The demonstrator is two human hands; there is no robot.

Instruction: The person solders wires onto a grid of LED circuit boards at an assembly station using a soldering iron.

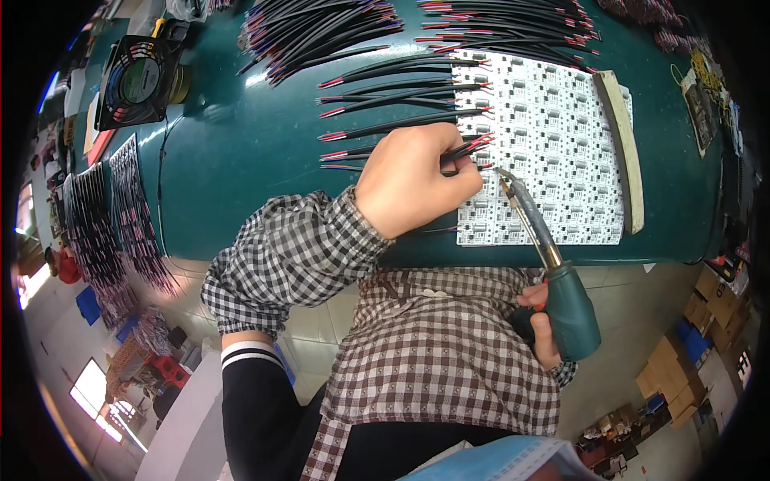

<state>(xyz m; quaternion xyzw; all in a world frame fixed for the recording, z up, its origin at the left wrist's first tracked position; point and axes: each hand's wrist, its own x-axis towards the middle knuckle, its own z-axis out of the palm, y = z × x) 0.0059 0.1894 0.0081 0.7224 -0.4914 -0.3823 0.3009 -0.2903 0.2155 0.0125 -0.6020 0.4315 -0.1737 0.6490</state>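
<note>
My left hand pinches several black-sheathed wires with red ends, holding them over the left edge of a white circuit board sheet. One wire end reaches down to the board by the fingertips. My right hand, partly hidden, is wrapped around the green handle of a soldering iron. The iron's tip is on or just above the board, close beside that wire end; contact is hard to tell. Along the board's left edge, above my left hand, a row of similar wires lies with ends on the sheet.
A pale, dark-edged bar lies along the board's right side. Bundles of black wires cover the far side of the green table. A small fan stands at far left; more wire bundles hang over the left edge.
</note>
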